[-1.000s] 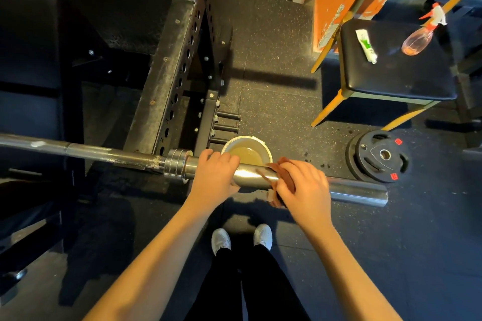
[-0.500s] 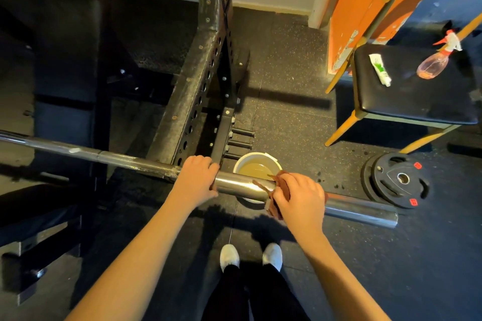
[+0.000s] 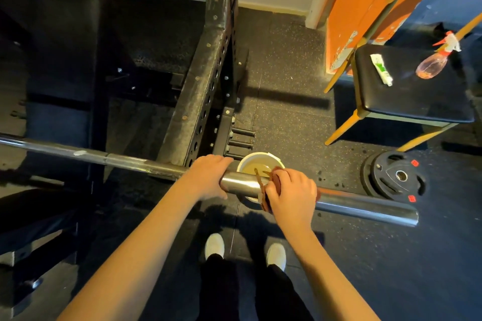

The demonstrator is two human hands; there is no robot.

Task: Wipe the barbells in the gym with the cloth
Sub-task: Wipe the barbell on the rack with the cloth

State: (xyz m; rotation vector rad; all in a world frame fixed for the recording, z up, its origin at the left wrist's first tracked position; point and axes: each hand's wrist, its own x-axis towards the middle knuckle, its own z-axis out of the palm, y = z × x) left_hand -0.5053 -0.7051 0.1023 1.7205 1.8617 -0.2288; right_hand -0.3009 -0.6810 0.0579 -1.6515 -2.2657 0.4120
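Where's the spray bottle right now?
In the head view, at the upper right, the spray bottle lies on its side on the black padded seat of the yellow-framed chair, just right of a white-and-green tube.

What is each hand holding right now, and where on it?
The left hand grips the barbell at the inner end of its sleeve; the right hand holds the cloth, bunched round the sleeve.

Dim warm light leaves the left side nearly black, glare streaks the barbell (image 3: 243, 184), soft shadows cross the floor (image 3: 287, 122), and wide-angle distortion bends the edges.
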